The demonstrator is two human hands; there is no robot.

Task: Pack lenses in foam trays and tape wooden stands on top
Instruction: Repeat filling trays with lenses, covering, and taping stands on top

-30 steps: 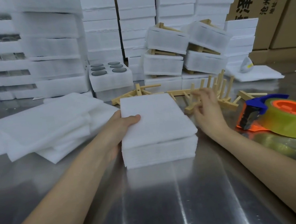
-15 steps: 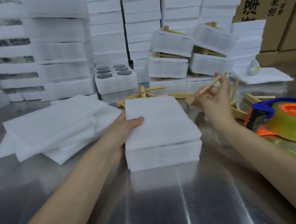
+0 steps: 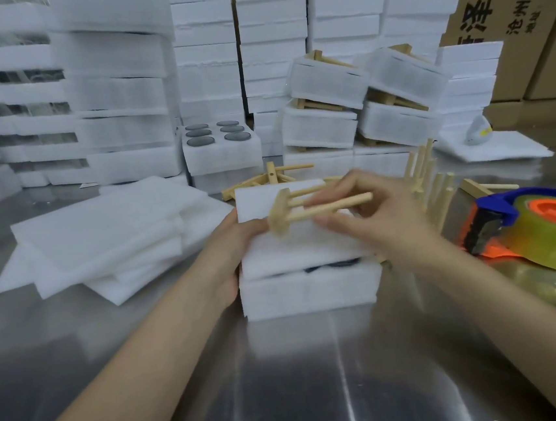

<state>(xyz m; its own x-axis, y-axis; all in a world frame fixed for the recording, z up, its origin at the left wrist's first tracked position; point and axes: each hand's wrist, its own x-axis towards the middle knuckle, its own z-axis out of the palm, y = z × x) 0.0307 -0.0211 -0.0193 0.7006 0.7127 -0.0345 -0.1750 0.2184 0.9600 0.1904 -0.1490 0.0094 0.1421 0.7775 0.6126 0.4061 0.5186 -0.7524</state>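
A white foam tray (image 3: 308, 292) lies in front of me with a foam sheet (image 3: 293, 246) over it; a dark lens shows in the gap at the front. My left hand (image 3: 235, 245) grips the tray's left side, thumb on the sheet. My right hand (image 3: 372, 211) holds a wooden stand (image 3: 307, 207) just above the sheet, its dowels lying sideways and its base pointing left. More wooden stands (image 3: 433, 178) lie behind the tray. A tape dispenser (image 3: 537, 233) with yellowish tape sits at the right.
A pile of loose foam sheets (image 3: 103, 240) lies to the left. An open tray with several dark lenses (image 3: 219, 141) stands behind. Taped foam packs (image 3: 361, 100) and tall foam stacks fill the back. Cardboard boxes (image 3: 523, 17) stand at the far right.
My right hand picked a wooden stand from the pile behind and carried it left, over the covered tray. My left hand stayed on the tray's left side.
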